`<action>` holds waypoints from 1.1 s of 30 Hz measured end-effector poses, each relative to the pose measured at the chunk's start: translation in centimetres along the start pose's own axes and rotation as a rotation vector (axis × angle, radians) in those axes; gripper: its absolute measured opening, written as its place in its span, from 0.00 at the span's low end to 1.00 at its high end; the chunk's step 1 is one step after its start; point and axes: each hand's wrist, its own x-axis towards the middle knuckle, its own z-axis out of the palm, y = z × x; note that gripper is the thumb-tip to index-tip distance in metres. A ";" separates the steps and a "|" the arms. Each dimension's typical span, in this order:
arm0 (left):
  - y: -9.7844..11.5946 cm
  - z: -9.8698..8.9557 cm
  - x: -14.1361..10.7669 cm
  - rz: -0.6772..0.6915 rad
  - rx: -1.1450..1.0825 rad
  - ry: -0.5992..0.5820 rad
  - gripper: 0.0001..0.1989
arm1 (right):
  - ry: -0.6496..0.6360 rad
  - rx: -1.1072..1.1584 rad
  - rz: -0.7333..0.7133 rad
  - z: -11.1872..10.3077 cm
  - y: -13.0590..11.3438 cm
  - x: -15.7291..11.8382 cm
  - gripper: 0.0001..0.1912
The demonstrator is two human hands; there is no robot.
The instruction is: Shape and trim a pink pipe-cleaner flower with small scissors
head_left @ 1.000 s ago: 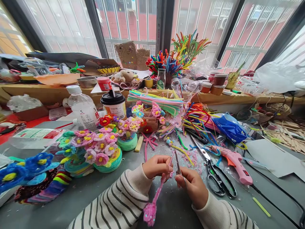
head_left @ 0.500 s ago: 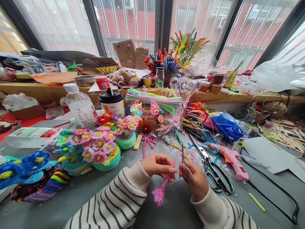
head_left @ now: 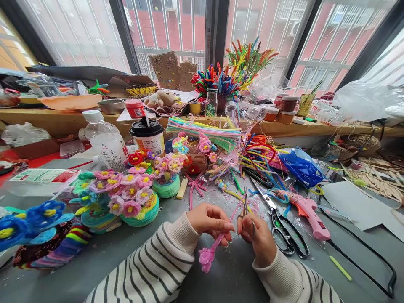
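My left hand pinches a pink pipe cleaner stem; a fuzzy pink flower hangs below the fingers, and the thin stem runs up to the right. My right hand grips small scissors, fingers closed round the handles, blades pointing away from me and slightly parted beside the stem. Whether the blades touch the stem I cannot tell. Pink fluff trimmings are scattered on the grey table beyond my hands.
Large black-handled scissors and a pink glue gun with a black cord lie to the right. Pots of pipe cleaner flowers stand at the left. Behind are a bundle of pastel pipe cleaners, a lidded cup and a plastic bottle.
The scissors blades have turned and parted slightly. The pink flower has swung a little left as the stem tilts more to the right.
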 end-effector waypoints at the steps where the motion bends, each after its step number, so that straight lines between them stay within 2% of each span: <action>1: 0.0 0.0 0.0 0.008 -0.003 0.005 0.11 | -0.005 0.028 0.002 0.1 0.0 0.0 0.27; 6: 0.0 0.0 0.0 0.029 -0.023 0.019 0.11 | -0.055 0.157 -0.015 0.4 0.2 -0.1 0.30; 12: 0.2 -0.1 -0.1 -0.006 -0.002 -0.001 0.10 | -0.086 0.109 0.004 0.4 0.0 -0.1 0.30; 20: -0.1 0.0 0.0 0.026 -0.023 0.027 0.11 | -0.003 0.081 -0.029 0.3 0.2 -0.1 0.27; 27: 0.1 0.1 0.0 0.029 -0.017 0.053 0.12 | 0.111 -0.137 -0.047 -0.2 0.4 0.1 0.25; 30: 0.1 0.1 -0.1 0.030 -0.017 0.058 0.12 | 0.118 -0.109 -0.043 -0.3 0.5 0.2 0.25; 33: 0.1 0.0 -0.1 0.041 -0.021 0.065 0.12 | 0.061 -0.005 -0.021 -0.2 0.5 0.3 0.28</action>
